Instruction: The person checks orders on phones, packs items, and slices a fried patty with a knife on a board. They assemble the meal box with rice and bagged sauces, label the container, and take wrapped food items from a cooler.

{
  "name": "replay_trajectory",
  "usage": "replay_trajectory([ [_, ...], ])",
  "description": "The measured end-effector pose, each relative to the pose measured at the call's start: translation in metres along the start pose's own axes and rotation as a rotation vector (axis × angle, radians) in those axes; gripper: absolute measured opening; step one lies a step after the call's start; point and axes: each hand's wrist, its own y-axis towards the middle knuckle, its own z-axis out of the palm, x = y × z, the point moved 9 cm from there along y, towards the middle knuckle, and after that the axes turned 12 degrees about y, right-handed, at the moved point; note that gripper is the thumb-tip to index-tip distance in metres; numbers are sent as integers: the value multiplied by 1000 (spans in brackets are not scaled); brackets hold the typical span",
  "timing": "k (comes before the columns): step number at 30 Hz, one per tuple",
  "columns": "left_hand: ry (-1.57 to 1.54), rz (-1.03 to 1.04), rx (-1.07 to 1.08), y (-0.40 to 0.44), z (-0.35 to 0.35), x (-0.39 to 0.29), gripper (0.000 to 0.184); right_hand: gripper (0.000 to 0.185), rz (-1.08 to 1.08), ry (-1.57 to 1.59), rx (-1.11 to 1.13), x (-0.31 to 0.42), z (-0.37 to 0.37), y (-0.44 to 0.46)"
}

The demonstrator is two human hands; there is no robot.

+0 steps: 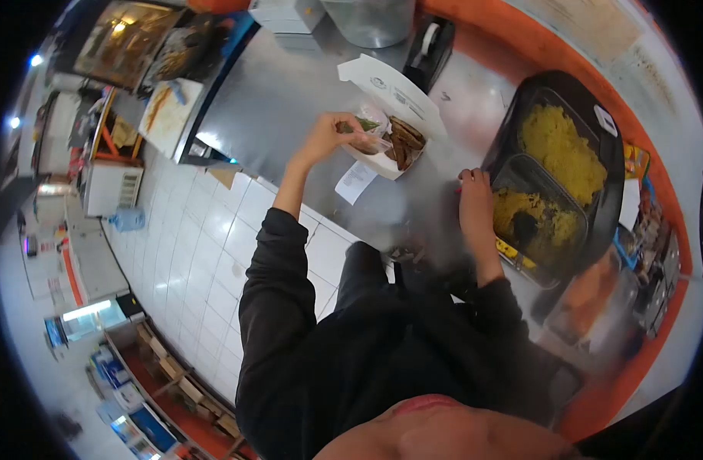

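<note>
The white cardboard box [379,163] stands open on the smooth steel worktop [275,100], long axis from ten to four o'clock, lid [399,92] toward one, browned pieces [405,144] inside. At nine, the left hand [332,138] pinches clear plastic [379,143]; at four, whether the right hand [475,201] grasps anything I cannot tell. Crumbly yellow food [562,157] lies at three, tiled floor [190,222] at eight.

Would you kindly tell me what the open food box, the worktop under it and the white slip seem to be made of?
Open food box: probably matte white card, judging by its thin, folded, printed lid.
Worktop: likely stainless steel, dull-finished, given its grey, blurred sheen.
White slip: apparently paper, thin and flat with faint print.
</note>
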Motion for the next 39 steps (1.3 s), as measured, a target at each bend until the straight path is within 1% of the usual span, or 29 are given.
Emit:
replay_trajectory([
  [2,-12,82,26,22,-2,16,15,14,39,-669,262,-14,31,7],
  [3,-12,154,15,38,-3,18,17,14,105,-696,248,-25,34,4],
  [4,-30,202,65,54,1,22,17,17,26,-936,289,-27,46,0],
  [5,110,344,29,64,-1,18,19,21,-58,-1170,348,-27,56,-4],
  [6,243,485,-20,68,0,12,21,20,-64,-1120,375,-24,60,-7],
  [7,222,522,13,68,5,6,21,20,-10,-1137,377,-31,60,-11],
  [9,340,641,-263,60,-16,-12,27,20,-215,-1021,401,-29,74,-19],
  [10,318,656,-232,59,-16,-11,27,23,-262,-941,469,-22,74,-17],
  [11,245,598,-236,56,-22,-3,28,23,-232,-939,493,-18,72,-17],
  [12,180,533,-237,49,-26,9,30,23,-339,-857,458,11,68,-15],
  [13,176,531,-204,38,-22,20,30,24,-442,-766,408,39,70,-17],
  [15,57,660,-252,9,-23,35,26,24,-354,-694,388,55,83,-28],
  [17,47,802,-156,-22,-13,39,22,23,-183,-332,116,70,75,-41],
  [18,41,812,-144,-28,-9,45,22,18,-114,-120,-19,80,72,-49],
  [19,134,825,-10,-33,11,52,23,18,-97,-125,-22,84,97,-71],
  [20,225,830,130,-40,31,59,25,15,108,236,-254,62,114,-106],
  [21,218,830,151,-45,36,60,25,12,135,279,-404,73,118,-114],
  [22,212,750,177,-42,41,63,28,10,153,325,-556,86,123,-122],
  [23,211,671,205,-39,46,69,32,9,-8,49,-611,138,121,-99],
  [24,212,677,226,-38,52,72,32,11,66,143,-630,142,132,-94],
  [25,271,698,200,-36,56,74,37,13,137,237,-647,143,141,-90],
  [26,331,716,176,-37,59,76,42,13,155,239,-652,149,148,-82],
  [28,317,678,239,-35,61,74,46,15,321,688,-749,127,163,-66],
  [29,302,637,286,-32,62,74,49,15,330,690,-755,124,174,-60],
  [31,316,602,333,-30,64,77,53,14,458,849,-899,100,198,-68],
  [33,328,567,378,-28,65,81,57,15,503,816,-898,86,215,-78],
  [35,297,584,388,-28,64,80,62,17,577,937,-989,76,226,-92],
  [36,298,580,396,-29,65,82,62,17,586,938,-989,78,226,-92],
  [39,289,602,412,-30,65,79,64,18,572,835,-949,83,221,-86],
])
